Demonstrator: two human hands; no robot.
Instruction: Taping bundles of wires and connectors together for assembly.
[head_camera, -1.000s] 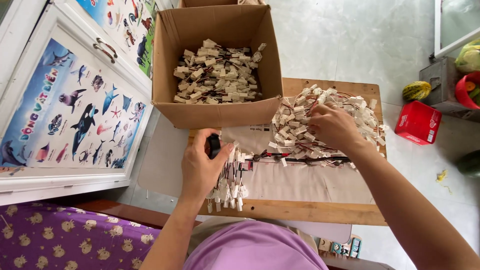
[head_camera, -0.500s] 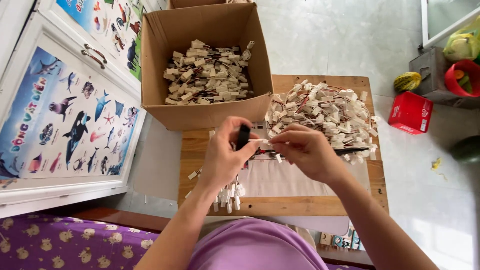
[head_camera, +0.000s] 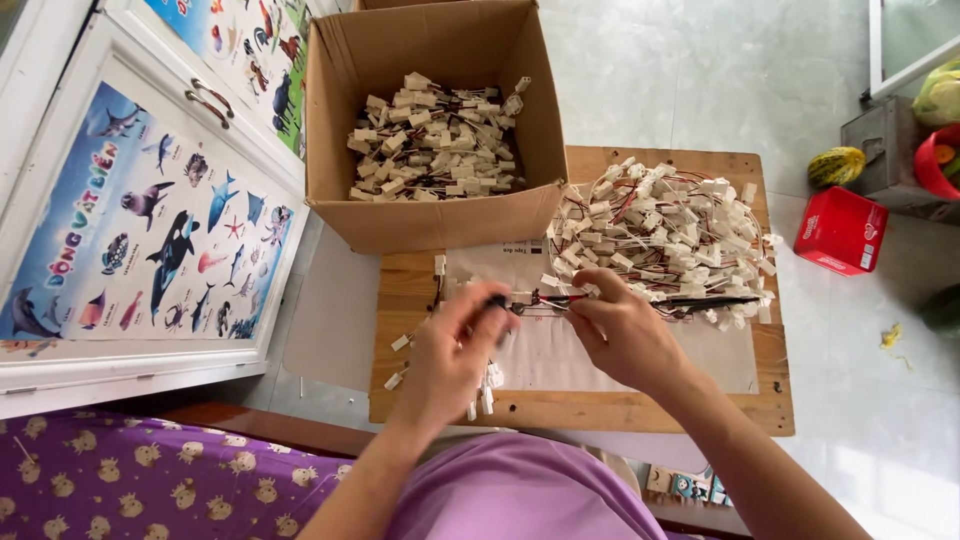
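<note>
Over the near part of the wooden desk (head_camera: 600, 410), the left hand (head_camera: 450, 360) pinches a small black tool (head_camera: 497, 303), and the right hand (head_camera: 625, 335) grips a wired connector (head_camera: 548, 297). Just beyond lies a heap of connectors (head_camera: 665, 235); farther left stands a cardboard box (head_camera: 440, 215) holding more.

A short wire lead (head_camera: 545, 297), red and black with a small white plug at its end, is stretched level between the left hand (head_camera: 455, 350) and the right hand (head_camera: 625, 330) above the sheet of paper (head_camera: 560, 350) on a low wooden table (head_camera: 600, 410). A small black tool (head_camera: 497, 303) shows at the left fingertips, which blur slightly. More white plugs (head_camera: 485, 385) hang below the left hand. Just beyond the right hand lies a loose heap of leads (head_camera: 665, 235), white plugs on red and black wires, touching the table's far half.
</note>
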